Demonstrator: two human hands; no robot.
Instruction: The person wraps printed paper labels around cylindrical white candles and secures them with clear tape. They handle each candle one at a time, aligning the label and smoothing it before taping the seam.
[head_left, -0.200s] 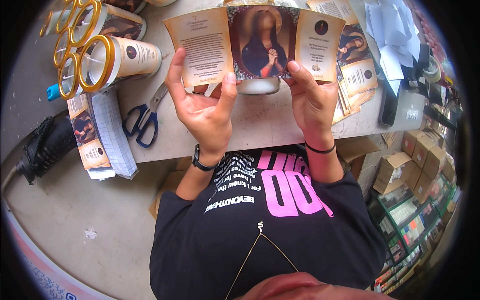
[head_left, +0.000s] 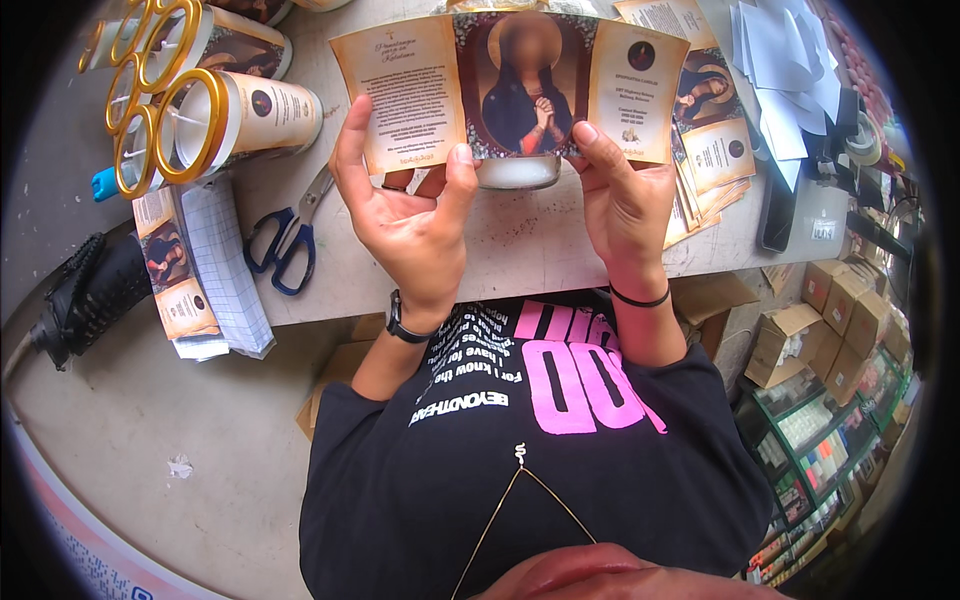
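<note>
A wide printed label, cream at both ends with a dark picture of a robed figure in the middle, is stretched between my hands. My left hand grips it at the left part, thumb in front and fingers partly behind. My right hand pinches its lower edge on the right, thumb in front. Behind the label stands a glass candle jar on the table; only its bottom shows, the rest being hidden. The label bows slightly, and I cannot tell whether it touches the jar.
Several labelled candle jars with gold rims lie at the left. Blue-handled scissors rest near the table's front edge, beside a label strip and gridded paper. At right are stacked labels, white paper pieces and a dark phone-like slab.
</note>
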